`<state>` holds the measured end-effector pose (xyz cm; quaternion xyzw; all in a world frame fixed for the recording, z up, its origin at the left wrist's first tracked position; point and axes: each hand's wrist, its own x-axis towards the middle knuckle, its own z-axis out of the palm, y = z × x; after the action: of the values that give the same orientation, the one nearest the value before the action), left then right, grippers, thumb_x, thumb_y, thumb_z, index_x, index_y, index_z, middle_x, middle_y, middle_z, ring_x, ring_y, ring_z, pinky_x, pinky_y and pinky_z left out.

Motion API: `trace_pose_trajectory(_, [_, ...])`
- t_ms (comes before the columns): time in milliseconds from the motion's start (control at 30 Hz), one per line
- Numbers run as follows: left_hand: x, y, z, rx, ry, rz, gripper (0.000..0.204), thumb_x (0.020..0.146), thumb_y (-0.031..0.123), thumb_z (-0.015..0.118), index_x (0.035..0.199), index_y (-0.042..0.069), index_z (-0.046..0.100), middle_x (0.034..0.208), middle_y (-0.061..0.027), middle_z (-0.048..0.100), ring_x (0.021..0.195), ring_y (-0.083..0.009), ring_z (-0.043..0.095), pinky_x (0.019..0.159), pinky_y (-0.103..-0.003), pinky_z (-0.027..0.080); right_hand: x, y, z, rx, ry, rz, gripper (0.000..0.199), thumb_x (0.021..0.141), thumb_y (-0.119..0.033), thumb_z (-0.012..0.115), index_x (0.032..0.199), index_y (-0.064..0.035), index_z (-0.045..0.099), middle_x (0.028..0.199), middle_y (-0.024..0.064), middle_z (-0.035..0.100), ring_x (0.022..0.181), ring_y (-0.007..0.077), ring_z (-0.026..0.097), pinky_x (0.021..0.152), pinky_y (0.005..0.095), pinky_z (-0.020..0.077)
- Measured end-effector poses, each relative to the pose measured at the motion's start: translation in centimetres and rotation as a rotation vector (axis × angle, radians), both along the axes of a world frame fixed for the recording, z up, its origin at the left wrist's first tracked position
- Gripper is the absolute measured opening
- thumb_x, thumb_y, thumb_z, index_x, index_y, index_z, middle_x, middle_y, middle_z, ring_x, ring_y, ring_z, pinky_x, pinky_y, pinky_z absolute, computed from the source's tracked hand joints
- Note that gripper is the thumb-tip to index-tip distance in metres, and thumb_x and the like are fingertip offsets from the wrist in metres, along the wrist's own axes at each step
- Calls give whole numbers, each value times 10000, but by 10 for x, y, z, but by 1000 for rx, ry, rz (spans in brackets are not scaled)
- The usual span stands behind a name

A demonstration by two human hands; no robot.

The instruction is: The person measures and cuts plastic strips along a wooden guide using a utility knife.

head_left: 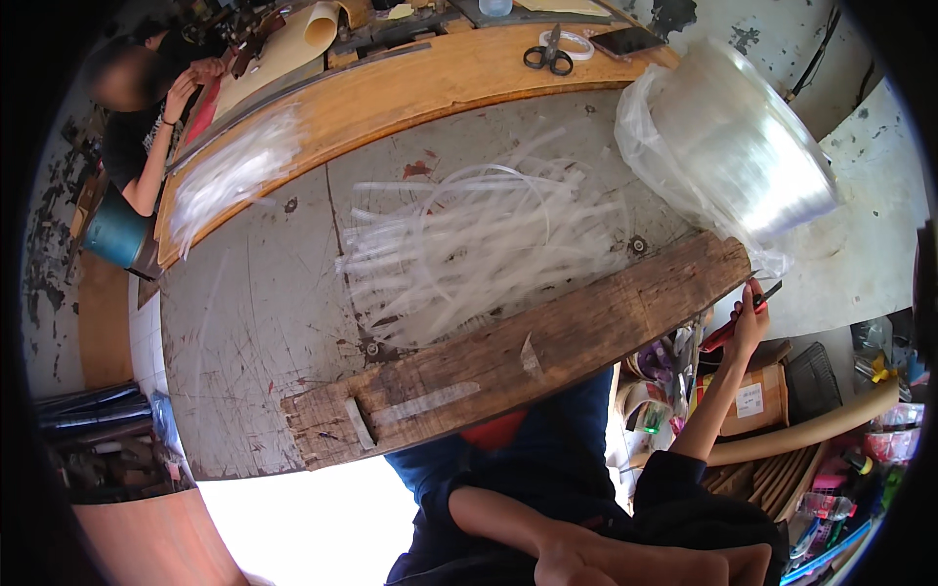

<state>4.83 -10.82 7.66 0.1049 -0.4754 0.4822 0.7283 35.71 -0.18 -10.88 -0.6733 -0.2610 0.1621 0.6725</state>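
Note:
My right hand (750, 318) is closed around a hand tool with red handles (720, 337) and a dark end, just off the right end of a worn wooden plank (616, 308). The tool's exact kind is hard to make out. Across my lap at the lower edge lies my bare left forearm (625, 547); I cannot make out its hand. Beyond the plank, many clear plastic strips (489, 239) are spread in a loose heap on the grey worktable (254, 322). A large roll of clear plastic strip (747, 146), partly wrapped in film, stands at the far right.
Black scissors (549, 57), a white tape ring (578, 47) and a phone (628, 40) lie on the far wooden board (430, 78). More strips (239, 171) lie at its left end. A co-worker (147, 127) sits far left. Cartons (757, 400) and clutter crowd the lower right.

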Motion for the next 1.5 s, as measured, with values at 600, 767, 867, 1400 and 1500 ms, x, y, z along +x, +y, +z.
trace_pose_trajectory(600, [-20, 17, -29, 140, 131, -118, 522, 851, 510, 436, 1240, 166, 387, 898, -75, 428, 772, -215, 378, 724, -361, 326, -4, 3, -3, -12, -53, 21, 287, 852, -171, 584, 1094, -17, 566, 651, -54, 478, 512, 23, 361, 457, 175, 272])
trace_pose_trajectory(767, [-41, 34, -62, 159, 716, 3, 250, 911, 219, 352, 986, 14, 474, 908, -105, 482, 768, -166, 451, 651, -262, 354, -34, -31, 30, -64, -97, 125, 166, 845, -177, 605, 897, -20, 593, 603, -55, 437, 456, 11, 317, 412, 183, 206])
trace_pose_trajectory(867, [-42, 48, -80, 309, 1361, 281, 198, 881, 136, 414, 1040, 20, 435, 932, -75, 479, 764, -150, 440, 660, -260, 362, -44, -50, 50, -34, 42, 344, 133, 845, -146, 600, 870, -16, 583, 594, -54, 435, 440, 8, 305, 404, 186, 184])
trace_pose_trajectory(1400, [-27, 17, -129, 757, 1890, 853, 377, 866, 261, 535, 1181, 63, 478, 1128, -102, 496, 1013, -266, 509, 859, -366, 407, 38, -27, -62, -99, 36, -113, 249, 844, -176, 582, 1021, -1, 587, 652, -9, 526, 467, 36, 402, 412, 179, 300])
trace_pose_trajectory(1500, [-33, 8, -140, 787, 1919, 797, 368, 873, 277, 526, 1168, 61, 486, 1117, -98, 505, 1010, -257, 512, 848, -363, 411, 26, -12, -80, -165, 269, 10, 221, 831, -160, 602, 998, -15, 603, 670, -5, 561, 444, 42, 423, 376, 188, 296])
